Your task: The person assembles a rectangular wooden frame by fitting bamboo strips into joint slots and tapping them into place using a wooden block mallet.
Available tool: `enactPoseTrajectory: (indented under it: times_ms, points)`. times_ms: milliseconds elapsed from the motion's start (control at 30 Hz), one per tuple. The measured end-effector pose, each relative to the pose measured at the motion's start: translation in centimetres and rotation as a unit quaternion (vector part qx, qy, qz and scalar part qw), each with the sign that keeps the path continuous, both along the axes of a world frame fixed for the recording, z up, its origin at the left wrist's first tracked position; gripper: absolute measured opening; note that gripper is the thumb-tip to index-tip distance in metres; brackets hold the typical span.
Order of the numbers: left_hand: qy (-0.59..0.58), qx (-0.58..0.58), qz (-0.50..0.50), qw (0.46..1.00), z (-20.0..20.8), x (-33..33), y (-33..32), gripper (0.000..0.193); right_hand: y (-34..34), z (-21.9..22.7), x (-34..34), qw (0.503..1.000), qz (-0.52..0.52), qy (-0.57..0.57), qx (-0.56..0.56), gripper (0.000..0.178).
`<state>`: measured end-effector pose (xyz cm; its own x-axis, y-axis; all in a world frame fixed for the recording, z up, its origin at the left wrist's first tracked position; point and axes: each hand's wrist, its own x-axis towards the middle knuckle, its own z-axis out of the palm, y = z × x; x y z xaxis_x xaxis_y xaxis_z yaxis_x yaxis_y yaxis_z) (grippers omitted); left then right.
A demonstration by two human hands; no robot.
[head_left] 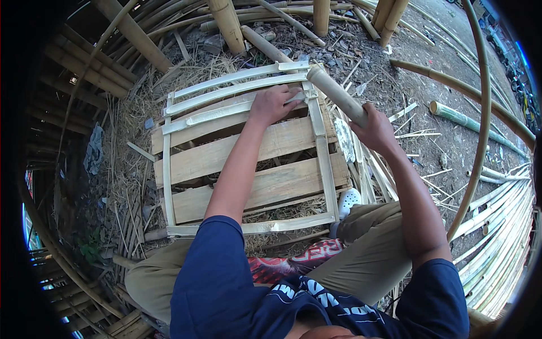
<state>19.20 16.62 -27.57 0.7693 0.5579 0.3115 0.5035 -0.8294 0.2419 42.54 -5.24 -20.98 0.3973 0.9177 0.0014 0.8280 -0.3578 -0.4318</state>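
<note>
A rectangular frame of pale split-bamboo strips (324, 155) lies on a low stand of wooden boards (243, 147). Across its far part run several crosswise strips. My left hand (275, 104) is closed on the nearest of these, a bamboo slat (217, 115), close to the frame's right side. In my right hand (374, 129) is a thick length of bamboo (337, 97), gripped at its near end. The far end of that length is over the frame's far right corner; whether it touches there I cannot tell.
Bamboo posts (227, 27) stand beyond the frame, and a curved bamboo pole (483, 113) arcs up on the right. A green bamboo pole (468, 121) and many stacked strips (497, 231) lie to the right. My shoe (350, 199) is beside the boards. Shavings litter the ground.
</note>
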Motion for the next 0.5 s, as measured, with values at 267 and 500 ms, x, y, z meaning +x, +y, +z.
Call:
enactPoseTrajectory:
  times_ms: [267, 500]
  points:
    - [-0.05, 0.102, -0.064, 0.991, -0.3, 0.0, 0.4, 0.032, -0.2, 0.2, 0.0, 1.0, 0.007, 0.006, 0.001, 0.045]
    - [-0.076, 0.084, -0.081, 0.99, -0.1, -0.4, 0.9, 0.034, -0.1, -0.2, 0.6, 1.0, -0.001, 0.014, 0.002, 0.047]
